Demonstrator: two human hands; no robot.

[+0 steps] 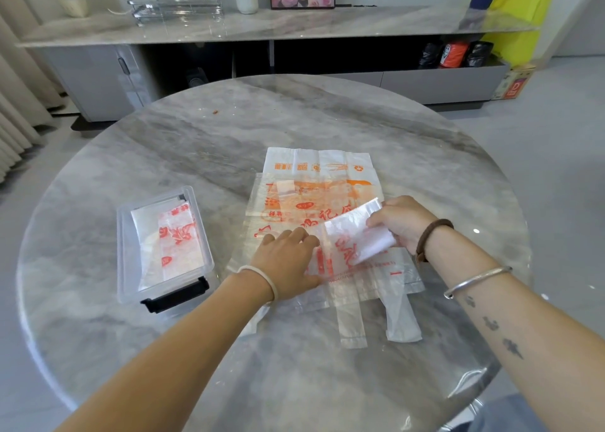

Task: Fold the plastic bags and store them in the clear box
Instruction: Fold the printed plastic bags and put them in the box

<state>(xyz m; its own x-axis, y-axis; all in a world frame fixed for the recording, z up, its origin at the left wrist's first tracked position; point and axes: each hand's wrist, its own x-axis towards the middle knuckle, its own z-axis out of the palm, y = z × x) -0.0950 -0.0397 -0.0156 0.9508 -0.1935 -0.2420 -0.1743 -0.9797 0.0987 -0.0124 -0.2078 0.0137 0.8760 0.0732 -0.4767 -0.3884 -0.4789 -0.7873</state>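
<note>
Progress on the bags?

Partway, by my reading. Folded bags lie flat inside the clear box, at least two of them, red print up. A stack of bags sits unfolded to the right of the clear box, so most of the job looks left to do.

Bag in hand, where?

The top bag is on that stack, right of the clear box, on the bench. One fold is in hand: its far-from-box side is lifted and curls over toward the box.

Looks?

Thin translucent film, crinkled, with red-orange lettering. Print from the bags beneath shows through. Handle strips stick out of the stack, reaching nearer the person than the box's black latch.

Hands?

The left hand, the one closer to the box, has straight fingers pressing the bag flat. The right hand is farther from the box and its fingers pinch the lifted edge.
</note>
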